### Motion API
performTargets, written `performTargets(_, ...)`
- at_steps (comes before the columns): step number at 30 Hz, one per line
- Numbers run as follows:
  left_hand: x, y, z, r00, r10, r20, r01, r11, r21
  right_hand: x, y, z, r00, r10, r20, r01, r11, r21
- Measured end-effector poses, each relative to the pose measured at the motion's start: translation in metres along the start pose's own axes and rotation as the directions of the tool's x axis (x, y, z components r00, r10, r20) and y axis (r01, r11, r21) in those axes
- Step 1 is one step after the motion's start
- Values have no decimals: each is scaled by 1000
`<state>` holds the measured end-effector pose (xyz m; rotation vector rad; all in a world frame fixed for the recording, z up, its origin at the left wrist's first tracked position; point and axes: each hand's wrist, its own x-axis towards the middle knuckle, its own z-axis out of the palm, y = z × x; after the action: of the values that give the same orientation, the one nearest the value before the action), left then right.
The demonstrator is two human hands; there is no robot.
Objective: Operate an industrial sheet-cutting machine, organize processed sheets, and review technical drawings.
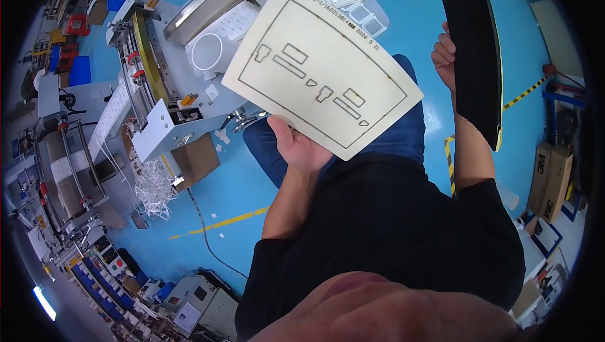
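My left hand [301, 148] is closed on the near edge of a cream die board [315, 62], thumb along the edge and fingers hidden beneath. The board is flat and tilted toward me, with a dark outline and several small cut shapes, plus a line of marking along its far edge. Raised on the right, my right hand [445, 58] grips a black sheet [474, 58] by its left edge. That sheet stands nearly upright, and a yellowish layer shows along its right edge. The two pieces are apart, with my blue-trousered legs below and between them.
At left stands a machine with rollers [142, 58] and a white side plate [156, 129]. White rolls [211, 52] sit beyond the board. Scrap strips [153, 188] hang beside a cardboard box [196, 158]. A cable crosses the blue floor. Cartons [549, 181] stand at right.
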<state>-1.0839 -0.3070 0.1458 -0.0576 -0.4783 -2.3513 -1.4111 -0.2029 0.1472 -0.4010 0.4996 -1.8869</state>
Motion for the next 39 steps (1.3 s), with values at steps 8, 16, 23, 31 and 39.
performTargets(8,0,-1,3,995,-21,-92,23,1000,13,-1,4,4,1000,4,-28,-5,1000,-12)
performTargets(16,4,-2,8,999,-20,-33,21,999,27,-2,7,9,993,8,-120,-15,998,-58)
performTargets(23,8,-6,11,1000,-7,-8,8,998,60,-4,9,2,995,9,-102,-13,999,-38)
performTargets(31,10,-6,18,1000,9,-11,-8,997,80,-3,8,1,996,34,-83,-37,999,-31)
performTargets(39,9,-3,14,998,-4,66,-2,997,81,-2,14,-5,999,35,-33,-35,999,-18)
